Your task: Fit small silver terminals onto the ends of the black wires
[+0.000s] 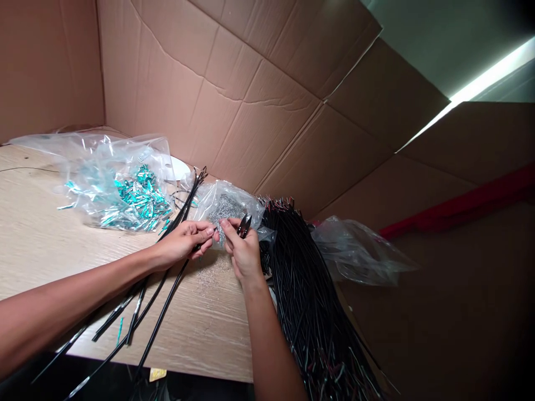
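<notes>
My left hand [184, 243] pinches the end of a black cable [163, 312] that runs back across the wooden table [37, 239] toward me. My right hand [243, 252] holds small black snips [244, 225] and its fingertips meet the left hand's at the cable end. Just behind both hands lies a clear bag of small silvery parts [228, 207]. Several other black cables [184, 206] lie under my left wrist.
A clear bag of teal sleeves [129, 195] lies at the back left. A thick bundle of black cables [309, 301] hangs over the table's right edge beside an empty plastic bag [359, 250]. Cardboard walls [251, 83] enclose the table.
</notes>
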`<state>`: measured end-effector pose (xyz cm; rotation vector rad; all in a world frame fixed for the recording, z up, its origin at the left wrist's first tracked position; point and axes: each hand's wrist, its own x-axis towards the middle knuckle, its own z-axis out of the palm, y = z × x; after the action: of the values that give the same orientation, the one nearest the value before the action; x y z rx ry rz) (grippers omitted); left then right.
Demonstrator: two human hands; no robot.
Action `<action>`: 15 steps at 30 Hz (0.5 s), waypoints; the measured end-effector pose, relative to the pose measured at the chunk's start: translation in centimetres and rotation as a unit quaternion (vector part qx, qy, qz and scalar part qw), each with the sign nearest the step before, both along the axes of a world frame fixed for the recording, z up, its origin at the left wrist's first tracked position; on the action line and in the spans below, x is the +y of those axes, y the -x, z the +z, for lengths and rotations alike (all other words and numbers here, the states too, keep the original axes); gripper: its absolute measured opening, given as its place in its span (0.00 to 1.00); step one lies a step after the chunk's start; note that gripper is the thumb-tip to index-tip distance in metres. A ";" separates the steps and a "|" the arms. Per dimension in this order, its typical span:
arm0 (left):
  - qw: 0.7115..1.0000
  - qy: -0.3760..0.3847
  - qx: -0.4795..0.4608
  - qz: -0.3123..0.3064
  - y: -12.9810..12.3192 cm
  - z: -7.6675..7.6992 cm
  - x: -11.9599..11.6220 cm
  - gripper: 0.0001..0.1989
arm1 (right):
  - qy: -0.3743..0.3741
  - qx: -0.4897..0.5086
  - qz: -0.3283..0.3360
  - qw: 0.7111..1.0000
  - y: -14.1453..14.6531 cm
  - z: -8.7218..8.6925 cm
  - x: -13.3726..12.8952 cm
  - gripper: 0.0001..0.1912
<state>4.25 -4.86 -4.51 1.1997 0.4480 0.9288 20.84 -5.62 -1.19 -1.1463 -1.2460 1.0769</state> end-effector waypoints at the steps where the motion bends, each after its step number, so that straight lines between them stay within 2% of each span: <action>1: 1.000 0.014 -0.011 -0.012 0.0 0.0 0.0 0.16 | 0.018 0.031 0.020 0.999 -0.1 0.2 -0.1 0.17; 5: 0.986 0.128 -0.054 -0.089 0.1 0.3 -0.1 0.12 | 0.055 0.128 0.083 0.987 -0.3 0.6 -0.4 0.19; 8: 0.969 0.189 -0.078 -0.140 0.3 0.5 -0.2 0.10 | 0.061 0.167 0.097 0.979 -0.2 0.4 -0.4 0.21; 11: 0.964 0.201 -0.093 -0.148 0.4 0.4 -0.1 0.10 | 0.073 0.195 0.093 0.974 0.2 0.0 -0.3 0.21; 15: 0.973 0.175 -0.092 -0.120 0.4 0.3 -0.1 0.11 | 0.105 0.216 0.097 0.966 0.9 -0.2 -0.3 0.17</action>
<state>3.87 -5.01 -4.19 0.8160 0.2943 0.7077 19.98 -5.92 -1.39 -0.8885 -0.9260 1.5434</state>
